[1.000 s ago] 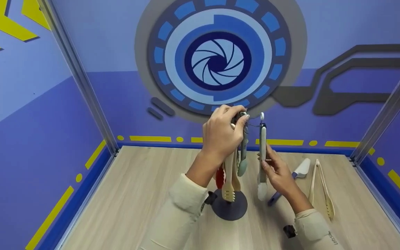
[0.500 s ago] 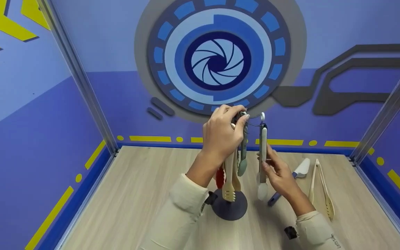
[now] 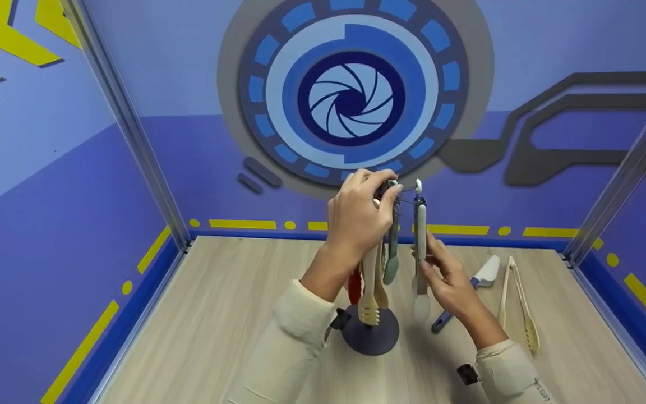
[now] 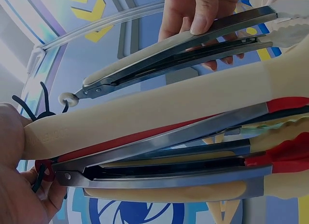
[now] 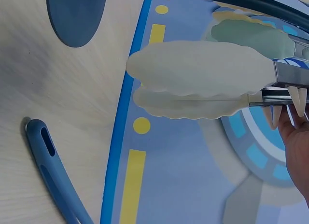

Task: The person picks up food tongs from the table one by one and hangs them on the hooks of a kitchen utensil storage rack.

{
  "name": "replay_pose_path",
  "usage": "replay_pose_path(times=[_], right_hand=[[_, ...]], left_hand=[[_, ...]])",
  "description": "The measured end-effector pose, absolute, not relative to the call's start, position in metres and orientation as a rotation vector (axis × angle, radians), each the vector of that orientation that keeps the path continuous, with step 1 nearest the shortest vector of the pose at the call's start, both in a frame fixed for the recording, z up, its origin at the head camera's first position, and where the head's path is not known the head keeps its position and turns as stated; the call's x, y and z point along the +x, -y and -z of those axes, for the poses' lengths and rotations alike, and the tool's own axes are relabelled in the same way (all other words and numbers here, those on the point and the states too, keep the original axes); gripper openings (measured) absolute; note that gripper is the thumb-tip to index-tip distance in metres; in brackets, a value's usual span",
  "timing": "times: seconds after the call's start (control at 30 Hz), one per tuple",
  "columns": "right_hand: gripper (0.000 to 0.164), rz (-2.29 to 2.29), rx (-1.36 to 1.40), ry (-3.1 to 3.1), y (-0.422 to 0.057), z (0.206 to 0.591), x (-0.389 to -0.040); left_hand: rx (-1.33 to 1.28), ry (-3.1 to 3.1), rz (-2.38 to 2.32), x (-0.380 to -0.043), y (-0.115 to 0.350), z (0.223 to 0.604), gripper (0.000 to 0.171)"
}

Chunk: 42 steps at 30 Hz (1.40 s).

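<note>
My left hand (image 3: 359,216) grips the top of a dark utensil stand, whose round base (image 3: 370,339) rests on the table. Slim dark hooks (image 4: 46,96) stick out near its fingers in the left wrist view. Hanging from the stand are red-tipped tongs (image 4: 289,159), green-tipped tongs (image 3: 391,270) and a beige slotted utensil (image 3: 369,294). My right hand (image 3: 449,280) holds white-tipped tongs (image 3: 421,241) by the handles, upright just right of the stand. Their ring (image 4: 69,99) overlaps a hook tip in the left wrist view. The pale scalloped heads (image 5: 203,69) point down, nearly closed together.
A cake server (image 3: 487,272) with a white blade and blue handle lies on the wooden table (image 3: 233,314), right of the stand. Beige tongs (image 3: 516,292) lie spread beside it. Blue panel walls with metal posts (image 3: 127,118) enclose the table.
My right hand and the white-tipped tongs have shifted slightly left, closer to the stand. The left hand keeps its place on the stand's top.
</note>
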State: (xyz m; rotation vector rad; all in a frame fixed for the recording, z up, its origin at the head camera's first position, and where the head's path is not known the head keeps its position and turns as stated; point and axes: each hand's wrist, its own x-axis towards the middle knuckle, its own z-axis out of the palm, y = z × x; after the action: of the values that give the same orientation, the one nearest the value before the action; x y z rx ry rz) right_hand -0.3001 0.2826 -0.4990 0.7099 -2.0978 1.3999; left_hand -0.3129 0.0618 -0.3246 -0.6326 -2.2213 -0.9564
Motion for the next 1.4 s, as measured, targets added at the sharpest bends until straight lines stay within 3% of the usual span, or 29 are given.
replay_pose_path(times=[0.67, 1.4], right_hand=[[0.066, -1.282, 0.728, 2.093, -0.291, 0.5, -0.304], [0.067, -1.211, 0.75, 2.089, -0.266, 0.508, -0.306]], left_hand=[[-0.636, 2.213, 0.967, -0.313, -0.064, 0.325, 0.024], [-0.627, 2.17, 0.947, -0.315, -0.063, 0.327, 0.023]])
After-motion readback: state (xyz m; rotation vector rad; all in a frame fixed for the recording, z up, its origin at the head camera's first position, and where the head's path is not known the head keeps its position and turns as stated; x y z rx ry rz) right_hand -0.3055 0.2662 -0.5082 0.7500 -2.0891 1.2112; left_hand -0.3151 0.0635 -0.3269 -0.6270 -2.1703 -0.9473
